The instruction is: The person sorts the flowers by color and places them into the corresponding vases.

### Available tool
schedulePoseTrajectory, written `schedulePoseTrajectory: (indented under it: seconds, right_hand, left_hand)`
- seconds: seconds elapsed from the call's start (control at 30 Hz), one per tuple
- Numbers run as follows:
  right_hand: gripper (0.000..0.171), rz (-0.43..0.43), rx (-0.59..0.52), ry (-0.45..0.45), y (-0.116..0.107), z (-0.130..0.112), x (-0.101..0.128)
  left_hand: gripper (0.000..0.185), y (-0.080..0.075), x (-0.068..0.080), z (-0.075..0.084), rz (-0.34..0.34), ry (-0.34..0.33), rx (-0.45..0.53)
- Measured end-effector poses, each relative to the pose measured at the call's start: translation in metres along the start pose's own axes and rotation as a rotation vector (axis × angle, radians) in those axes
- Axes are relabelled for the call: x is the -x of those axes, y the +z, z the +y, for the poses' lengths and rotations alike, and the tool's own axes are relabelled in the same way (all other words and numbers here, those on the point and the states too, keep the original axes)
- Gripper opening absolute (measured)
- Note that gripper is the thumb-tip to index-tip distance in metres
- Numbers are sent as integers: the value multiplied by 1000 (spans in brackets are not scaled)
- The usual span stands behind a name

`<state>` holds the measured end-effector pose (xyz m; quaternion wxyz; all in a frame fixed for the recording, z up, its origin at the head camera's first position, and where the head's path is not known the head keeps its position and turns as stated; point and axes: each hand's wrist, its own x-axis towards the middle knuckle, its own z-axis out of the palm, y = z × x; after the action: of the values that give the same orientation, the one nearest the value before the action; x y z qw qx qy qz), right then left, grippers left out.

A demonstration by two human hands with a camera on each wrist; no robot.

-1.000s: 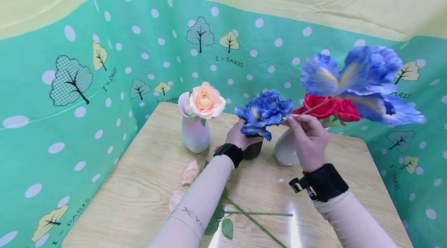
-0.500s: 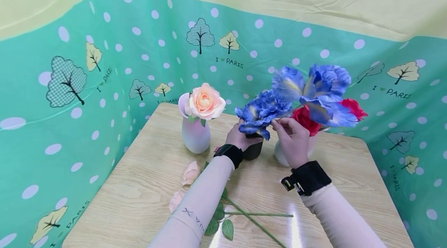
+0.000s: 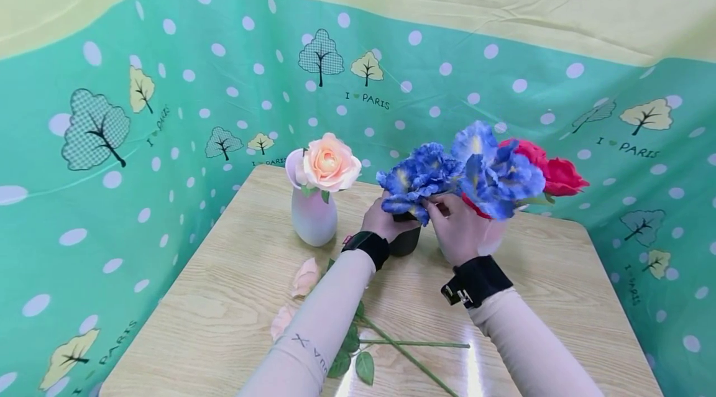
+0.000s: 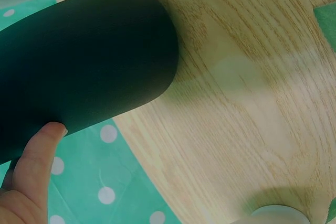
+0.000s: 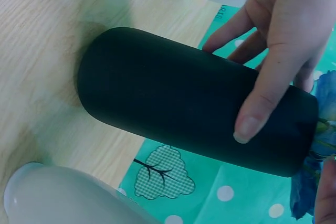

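Observation:
My left hand (image 3: 382, 221) grips the upper part of a dark vase (image 3: 405, 244). In the right wrist view its thumb (image 5: 252, 114) lies across the vase's side, the other fingers round the far side. Blue irises (image 3: 414, 176) fan out over the vase's mouth. My right hand (image 3: 460, 232) pinches the thin stem of another blue iris (image 3: 500, 176) close beside the mouth. That bloom leans right, overlapping red roses (image 3: 562, 176) in the head view. The stem's lower end is hidden behind the petals and fingers.
A pale vase (image 3: 314, 217) with a peach rose (image 3: 331, 162) stands left of the dark one. Behind my right hand is a white vase (image 3: 492, 237) with the red roses. Pink roses (image 3: 305, 277) with green stems (image 3: 411, 355) lie on the wooden table (image 3: 224, 310) near my left forearm.
My right hand has moved left and slightly down with the iris, bringing its stem to the dark vase's mouth and the bloom down in front of the red roses. My left hand stays on the vase.

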<state>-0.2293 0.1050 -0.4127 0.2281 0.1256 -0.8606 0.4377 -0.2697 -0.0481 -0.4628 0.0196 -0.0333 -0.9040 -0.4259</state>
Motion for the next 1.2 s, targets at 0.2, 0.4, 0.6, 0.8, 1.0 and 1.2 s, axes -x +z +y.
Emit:
schedulePoseTrajectory:
  seconds: [0.2, 0.4, 0.6, 0.8, 1.0, 1.2]
  right_hand:
    - [21, -144, -310, 222, 8, 5, 1]
    - [22, -58, -329, 246, 6, 1, 7]
    - [29, 14, -378, 139, -2, -3, 7]
    - [66, 75, -206, 26, 0, 7, 3]
    - [61, -75, -472, 163, -1, -11, 2]
    - [67, -8, -502, 224, -2, -27, 4]
  left_hand:
    - [86, 3, -2, -2, -3, -13, -47]
    - [90, 3, -1, -1, -15, -48, -7]
    - [88, 1, 1, 2, -24, -56, 51]
    - [88, 1, 1, 2, -16, -52, 45]
    - [88, 2, -1, -2, -24, -51, 50]
    - [88, 2, -2, -5, -27, -64, 65]
